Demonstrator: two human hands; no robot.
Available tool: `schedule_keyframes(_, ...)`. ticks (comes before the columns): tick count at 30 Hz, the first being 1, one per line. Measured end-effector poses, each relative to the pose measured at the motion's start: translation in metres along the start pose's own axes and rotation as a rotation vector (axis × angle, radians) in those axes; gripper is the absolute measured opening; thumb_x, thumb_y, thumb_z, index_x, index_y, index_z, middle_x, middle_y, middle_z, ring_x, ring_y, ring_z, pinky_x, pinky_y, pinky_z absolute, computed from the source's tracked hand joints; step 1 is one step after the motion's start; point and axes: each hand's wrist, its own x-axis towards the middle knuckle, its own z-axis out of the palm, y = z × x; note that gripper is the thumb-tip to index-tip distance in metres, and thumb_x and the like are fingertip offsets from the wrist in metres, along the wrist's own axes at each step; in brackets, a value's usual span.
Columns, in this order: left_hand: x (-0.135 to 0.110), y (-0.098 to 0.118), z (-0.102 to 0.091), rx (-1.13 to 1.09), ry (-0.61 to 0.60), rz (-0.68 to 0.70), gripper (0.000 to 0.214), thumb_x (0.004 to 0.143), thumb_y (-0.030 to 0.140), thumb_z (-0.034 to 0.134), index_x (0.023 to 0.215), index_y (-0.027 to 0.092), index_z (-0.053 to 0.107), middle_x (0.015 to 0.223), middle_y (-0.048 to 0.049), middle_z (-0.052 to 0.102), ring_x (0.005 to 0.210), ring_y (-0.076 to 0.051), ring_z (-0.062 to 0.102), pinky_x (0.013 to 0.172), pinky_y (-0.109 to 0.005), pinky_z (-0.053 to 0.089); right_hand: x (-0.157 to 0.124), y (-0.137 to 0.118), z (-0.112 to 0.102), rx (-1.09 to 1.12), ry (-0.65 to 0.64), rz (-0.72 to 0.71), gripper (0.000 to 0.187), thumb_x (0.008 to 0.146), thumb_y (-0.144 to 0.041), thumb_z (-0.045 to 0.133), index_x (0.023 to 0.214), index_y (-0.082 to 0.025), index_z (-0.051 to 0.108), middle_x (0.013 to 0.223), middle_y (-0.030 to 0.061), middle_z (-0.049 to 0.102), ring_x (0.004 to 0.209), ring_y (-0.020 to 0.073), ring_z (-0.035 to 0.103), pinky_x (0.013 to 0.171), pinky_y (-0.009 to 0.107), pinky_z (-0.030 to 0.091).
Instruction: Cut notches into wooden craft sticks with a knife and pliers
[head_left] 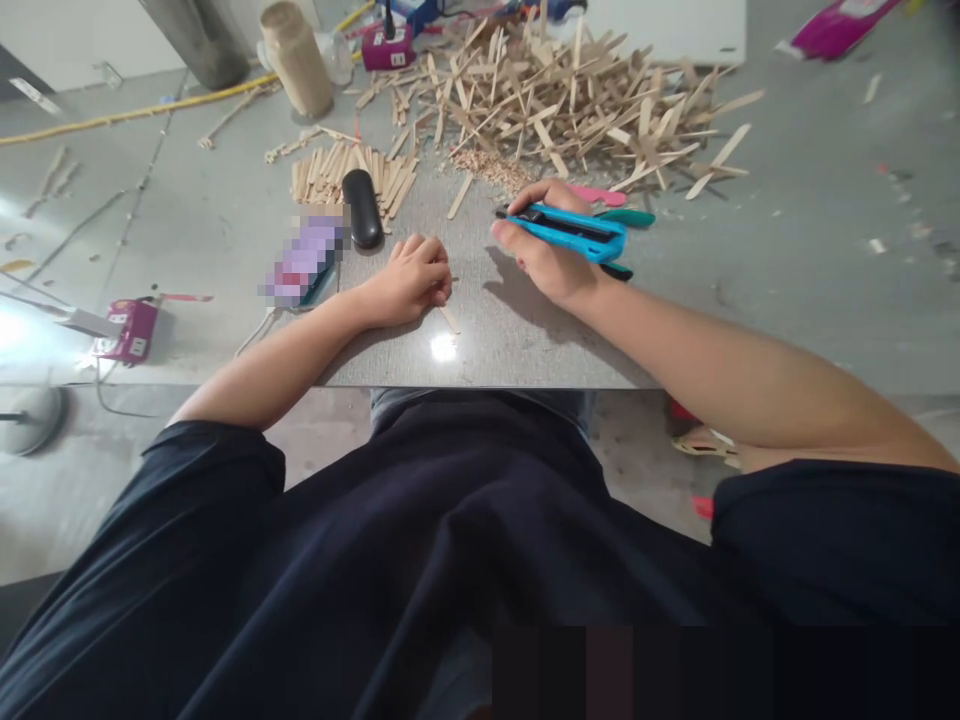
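Note:
My right hand [555, 255] is closed around a blue box cutter [577, 230], held above the table with its tip pointing left. On the tabletop, my left hand [415, 280] rests with curled fingers on a wooden craft stick [450, 319]. One end of that stick pokes out below the fingers; the rest is mostly hidden under them. Wood shavings [495, 170] lie just beyond the box cutter. Behind my right hand are a pink tool [598, 195] and a green-handled one [628, 217], both partly covered.
A big heap of craft sticks [570, 110] spreads across the back. Left of it lie a neater stick bundle [330, 175], a black case [363, 210] and a phone [307, 260]. A jar [296, 60] and purple power adapter [127, 330] stand farther left, among cables.

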Motion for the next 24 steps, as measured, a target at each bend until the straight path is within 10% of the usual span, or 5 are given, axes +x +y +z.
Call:
schedule_keyframes(5,0.000,0.002,-0.009,0.035,-0.013,0.007,0.019,0.102,0.024,0.065,0.108,0.020,0.083,0.146,-0.0220,0.071,0.138,-0.040,0.060,0.121,-0.061,0.047,0.000,-0.008,0.006,0.115,0.159,0.117,0.060,0.090,-0.084,0.084,0.110,-0.035,0.058,0.076,-0.0026,0.064,0.065,0.0262,0.066,0.058,0.045,0.053)
schedule_keyframes(15,-0.007,0.016,-0.023,0.152,-0.072,-0.086,0.018,0.100,0.020,0.071,0.108,0.018,0.086,0.154,-0.0218,0.072,0.146,-0.042,0.058,0.126,-0.061,0.047,-0.001,0.012,0.007,0.254,0.052,0.114,0.063,0.083,-0.064,0.092,0.129,-0.038,0.058,0.096,-0.0020,0.080,0.082,0.0256,0.078,0.073,0.046,0.064)
schedule_keyframes(24,-0.065,0.095,0.006,-0.287,0.232,-0.627,0.024,0.109,0.022,0.060,0.128,0.023,0.076,0.097,-0.0052,0.088,0.092,-0.022,0.080,0.089,-0.036,0.056,0.021,0.015,-0.041,0.537,-0.172,0.142,0.068,0.080,-0.052,0.086,0.137,-0.038,0.054,0.145,0.0098,0.081,0.119,0.0320,0.083,0.087,0.051,0.069)
